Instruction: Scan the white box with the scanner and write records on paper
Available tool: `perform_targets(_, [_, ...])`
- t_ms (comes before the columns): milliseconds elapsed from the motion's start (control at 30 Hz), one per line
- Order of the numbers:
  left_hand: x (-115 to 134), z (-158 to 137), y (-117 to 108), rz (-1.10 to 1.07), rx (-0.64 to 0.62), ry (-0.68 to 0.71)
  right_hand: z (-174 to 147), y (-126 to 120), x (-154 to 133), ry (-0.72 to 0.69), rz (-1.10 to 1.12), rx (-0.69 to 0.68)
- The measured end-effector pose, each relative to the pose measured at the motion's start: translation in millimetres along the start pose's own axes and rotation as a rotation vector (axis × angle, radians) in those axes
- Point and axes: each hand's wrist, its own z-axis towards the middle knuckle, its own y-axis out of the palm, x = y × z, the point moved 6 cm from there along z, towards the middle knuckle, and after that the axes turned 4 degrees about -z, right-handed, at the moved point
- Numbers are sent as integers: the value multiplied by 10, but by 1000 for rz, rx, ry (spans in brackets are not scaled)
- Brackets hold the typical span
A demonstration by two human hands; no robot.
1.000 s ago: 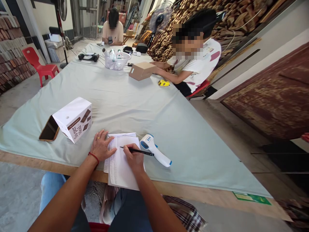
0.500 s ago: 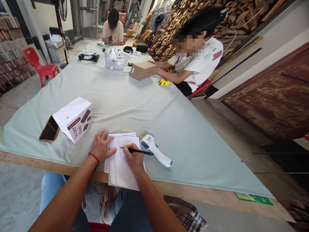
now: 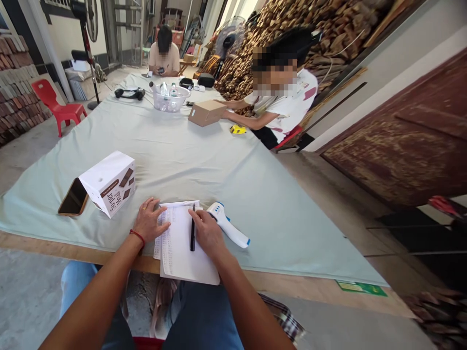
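Writing step paused: pen (image 3: 192, 234) lay loose on paper sheets (image 3: 178, 253), just left of right hand (image 3: 208, 232) fingers, flat, gripping nothing. Left hand (image 3: 149, 221) splayed, pinning sheets' left edge. Next likely needs regrasp of pen.

The white box (image 3: 108, 182) on the surface carries the only print that can be read: large brown letters on its side spell "Super Meal", set sideways to the camera, and a small brown strip above them bears a brand name too small to make out. The sheet of paper (image 3: 178, 248) is covered with rows of handwritten entries, none of them legible. The green sticker (image 3: 361, 288) on the floor shows print that is too small to read.
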Motion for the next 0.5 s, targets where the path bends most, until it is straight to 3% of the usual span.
perform_targets(133, [-14, -311, -182, -142, 146, 33, -88, -162, 52, -43, -138, 69])
perform_targets(233, [-188, -697, -491, -168, 452, -110, -178, -397, 312, 141, -327, 130])
perform_targets(300, [-378, -915, -724, -111, 690, -279, -223, -465, 548, 329, -450, 4])
perform_targets(367, [-558, -1002, -915, -51, 862, -398, -251, -454, 718, 458, -501, -205])
perform_targets(433, [-739, -930, -1031, -69, 920, -456, -256, -426, 774, 516, -486, -371])
perform_targets(500, [-928, -769, -1063, -188, 877, -505, -247, -429, 752, 575, -442, -428])
